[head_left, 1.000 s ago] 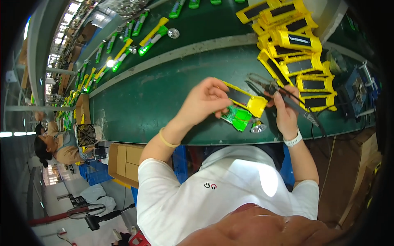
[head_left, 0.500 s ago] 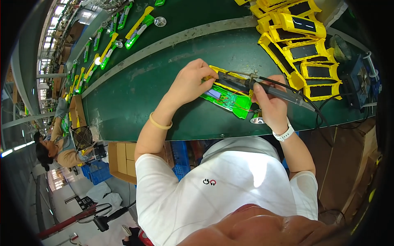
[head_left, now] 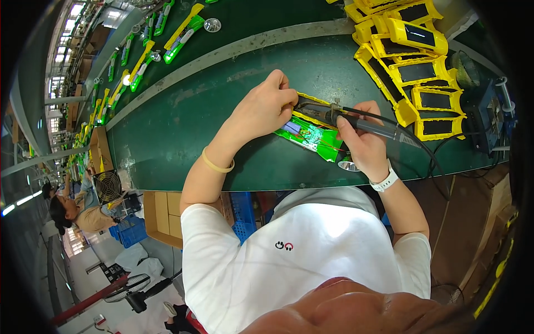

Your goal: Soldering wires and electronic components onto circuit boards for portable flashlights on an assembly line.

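Observation:
My right hand [head_left: 367, 142] is closed around a dark soldering iron [head_left: 384, 129] with a cable and a thin feed tube clamped on it. The iron's front end lies over a yellow shell [head_left: 320, 121] with a dark panel in it. At that shell's left end, my left hand [head_left: 270, 106] pinches its fingers together; what is between them is hidden. Just below the yellow shell lies a green flashlight housing [head_left: 324, 147] with a circuit board, a blue-grey battery and red wires. A round silver reflector [head_left: 348, 166] sits at its right end, near the table edge.
Yellow shells with dark panels [head_left: 417, 72] are piled at the right, beside a blue-grey soldering station [head_left: 489, 114]. More green and yellow flashlight parts [head_left: 183, 39] line the far left of the green table [head_left: 183, 139]. A co-worker [head_left: 83, 214] is at the left, near a fan [head_left: 108, 186].
My left hand has shifted slightly up and right along the yellow shell. The iron's front end and my right hand have moved a little left. The co-worker's arms have moved.

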A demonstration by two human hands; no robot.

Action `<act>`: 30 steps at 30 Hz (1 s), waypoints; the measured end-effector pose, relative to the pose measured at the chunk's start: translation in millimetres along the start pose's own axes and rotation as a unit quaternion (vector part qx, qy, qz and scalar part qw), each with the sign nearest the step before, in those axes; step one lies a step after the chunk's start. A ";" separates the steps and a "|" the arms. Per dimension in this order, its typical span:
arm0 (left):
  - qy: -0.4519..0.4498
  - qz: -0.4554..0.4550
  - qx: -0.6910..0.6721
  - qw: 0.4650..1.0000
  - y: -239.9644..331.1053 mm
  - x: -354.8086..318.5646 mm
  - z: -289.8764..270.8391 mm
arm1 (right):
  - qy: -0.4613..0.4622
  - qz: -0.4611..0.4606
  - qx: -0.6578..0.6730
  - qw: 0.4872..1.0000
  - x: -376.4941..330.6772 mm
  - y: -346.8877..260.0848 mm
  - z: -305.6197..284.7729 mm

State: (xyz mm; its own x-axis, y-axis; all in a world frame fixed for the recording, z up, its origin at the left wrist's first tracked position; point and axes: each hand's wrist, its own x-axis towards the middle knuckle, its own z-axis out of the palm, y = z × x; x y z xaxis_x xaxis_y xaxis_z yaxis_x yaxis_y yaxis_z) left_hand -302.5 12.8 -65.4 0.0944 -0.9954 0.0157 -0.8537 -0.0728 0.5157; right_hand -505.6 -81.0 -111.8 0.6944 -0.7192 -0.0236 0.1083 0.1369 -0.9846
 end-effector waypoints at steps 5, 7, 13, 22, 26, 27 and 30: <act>-0.004 -0.007 0.011 1.000 4.3 0.8 -0.8 | 0.015 0.003 0.028 0.999 1.8 -7.3 2.6; -0.001 -0.008 0.017 1.000 4.1 0.5 0.4 | 0.026 0.008 0.014 1.000 0.6 -8.8 0.5; 0.006 -0.014 0.015 1.000 5.7 -0.9 0.2 | 0.083 -0.130 0.040 0.987 -30.6 -14.6 -49.7; -0.002 -0.020 0.022 1.000 5.7 -1.2 -1.0 | 0.202 -0.192 -0.098 0.955 -20.4 -4.2 -94.8; -0.009 -0.013 0.032 0.999 4.7 -1.4 -0.7 | 0.137 -0.188 0.027 0.972 -19.4 -11.0 -81.9; -0.018 -0.016 0.034 0.999 5.8 -0.4 -1.8 | 0.144 -0.191 0.006 0.971 -15.1 -10.4 -80.1; -0.027 -0.038 0.018 0.999 5.5 -1.4 -3.9 | 0.172 -0.221 -0.082 0.956 -10.1 -14.6 -77.4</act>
State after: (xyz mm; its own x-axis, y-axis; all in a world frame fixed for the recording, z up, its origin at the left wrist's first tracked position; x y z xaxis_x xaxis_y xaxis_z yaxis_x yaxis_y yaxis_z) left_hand -305.4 14.0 -59.2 0.1322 -0.9889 -0.0679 -0.8630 -0.1485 0.4828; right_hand -569.3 -128.4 -110.5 0.3275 -0.8676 0.3743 0.2041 -0.3218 -0.9245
